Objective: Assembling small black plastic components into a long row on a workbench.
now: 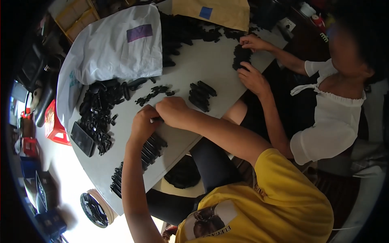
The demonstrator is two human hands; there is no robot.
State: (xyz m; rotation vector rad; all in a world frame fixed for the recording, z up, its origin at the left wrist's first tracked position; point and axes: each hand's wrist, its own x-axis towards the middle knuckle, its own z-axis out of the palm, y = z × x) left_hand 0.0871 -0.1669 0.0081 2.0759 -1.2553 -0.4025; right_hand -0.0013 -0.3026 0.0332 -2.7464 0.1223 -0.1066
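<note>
My left hand (pixel 143 123) has its fingers closed on a small dark part (pixel 156 120), and my right hand (pixel 173 112) meets it there with fingers curled; its fingertips are hidden, so I cannot tell whether they pinch the part too. Only a bit of the part shows, between my two hands, over the near side of the pale table (pixel 180 75). Beside and partly behind my left forearm runs a row of slim black pieces (pixel 152 153), lying side by side near the table's edge. Just beyond my knuckles lies a loose scatter of small black parts (pixel 153 95), and to the right of it a neat group of longer black pieces (pixel 199 96). Over to the left, a heap of black parts (pixel 95 109) spills out by the white sack (pixel 117 48), with a dark phone (pixel 82 139) lying just beside the heap's near end. A tan bag (pixel 223 12) with a blue patch is at the far side. To my right, a co-worker in a white top (pixel 334 117) has both hands on a dark block of pieces (pixel 242 56), well apart from mine.
</note>
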